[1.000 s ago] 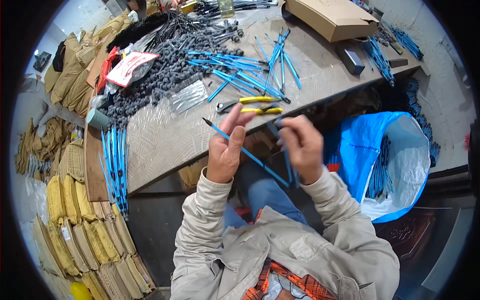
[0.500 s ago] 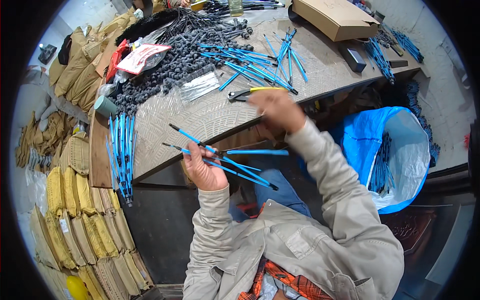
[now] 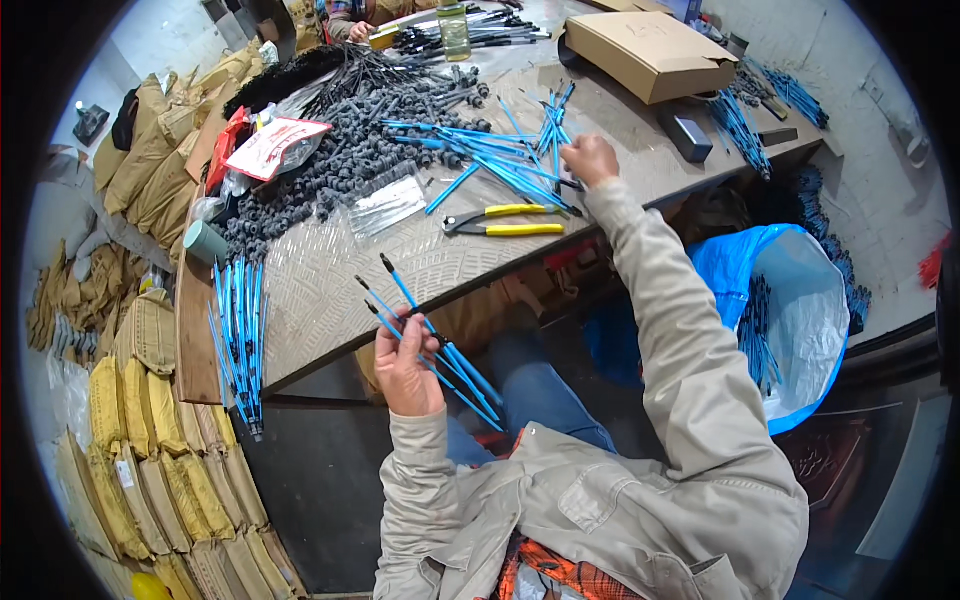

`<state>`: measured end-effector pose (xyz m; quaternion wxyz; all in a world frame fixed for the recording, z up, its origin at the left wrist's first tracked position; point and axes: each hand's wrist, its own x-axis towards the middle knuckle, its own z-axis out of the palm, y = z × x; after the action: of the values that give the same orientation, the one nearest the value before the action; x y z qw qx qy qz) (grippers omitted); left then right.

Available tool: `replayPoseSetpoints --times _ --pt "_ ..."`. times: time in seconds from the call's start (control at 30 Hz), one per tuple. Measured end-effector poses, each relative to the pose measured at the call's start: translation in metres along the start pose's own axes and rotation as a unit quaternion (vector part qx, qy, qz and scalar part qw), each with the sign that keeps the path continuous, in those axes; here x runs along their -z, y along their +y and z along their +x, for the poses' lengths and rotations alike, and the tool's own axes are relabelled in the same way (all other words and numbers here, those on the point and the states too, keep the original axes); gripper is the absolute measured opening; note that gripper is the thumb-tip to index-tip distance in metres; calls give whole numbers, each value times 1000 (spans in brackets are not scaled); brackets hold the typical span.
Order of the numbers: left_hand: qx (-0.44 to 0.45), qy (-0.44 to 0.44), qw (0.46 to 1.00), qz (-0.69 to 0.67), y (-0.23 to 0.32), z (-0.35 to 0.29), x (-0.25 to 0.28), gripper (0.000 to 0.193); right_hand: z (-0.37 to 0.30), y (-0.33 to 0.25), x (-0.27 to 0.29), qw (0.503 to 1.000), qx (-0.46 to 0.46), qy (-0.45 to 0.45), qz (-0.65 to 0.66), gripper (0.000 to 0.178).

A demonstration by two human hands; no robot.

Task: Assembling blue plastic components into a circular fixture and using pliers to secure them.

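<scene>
My left hand (image 3: 408,378) is closed around several thin blue rods with black ends (image 3: 466,374), pinched near their middles in front of the table's near edge. Their lower ends point down to the right over my lap. Over the right side of a loose pile of similar blue rods (image 3: 490,152), my right hand (image 3: 592,162) has its fingers curled in; what they grip, if anything, is hidden. Between the two hands, pliers with yellow handles (image 3: 525,230) lie on the table, apart from both.
A heap of dark grey plastic fittings (image 3: 330,165) covers the table's left-middle. A cardboard box (image 3: 650,60) and small dark box (image 3: 690,138) stand at the far right. More rods (image 3: 238,335) overhang the left edge. Below right is a blue bag (image 3: 720,270). Another person's hand (image 3: 360,32) shows far back.
My right hand has gone from above the pliers to the loose rod pile, farther away and to the right. The rods in my left hand, fanned out before, now lie closer together.
</scene>
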<state>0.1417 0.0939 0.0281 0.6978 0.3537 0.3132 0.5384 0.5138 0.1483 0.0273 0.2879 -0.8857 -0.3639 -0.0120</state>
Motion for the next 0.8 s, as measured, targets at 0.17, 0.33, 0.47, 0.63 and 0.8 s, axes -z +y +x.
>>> replayPoseSetpoints --times 0.17,0.33,0.47,0.63,0.8 --pt "24 -61 998 -3 2 -10 -11 19 -4 22 9 996 51 -26 68 26" --pt "36 -123 991 -42 0 -13 3 21 -11 7 23 987 31 -105 118 26" --pt "32 29 999 -23 7 -14 -14 23 -39 -20 28 983 183 -24 2 26" --pt "96 -74 991 -64 4 -12 -4 28 -56 -33 17 961 233 -47 -140 20" --pt "171 -253 946 -112 -10 -7 14 29 -49 -38 3 936 259 7 -240 19"
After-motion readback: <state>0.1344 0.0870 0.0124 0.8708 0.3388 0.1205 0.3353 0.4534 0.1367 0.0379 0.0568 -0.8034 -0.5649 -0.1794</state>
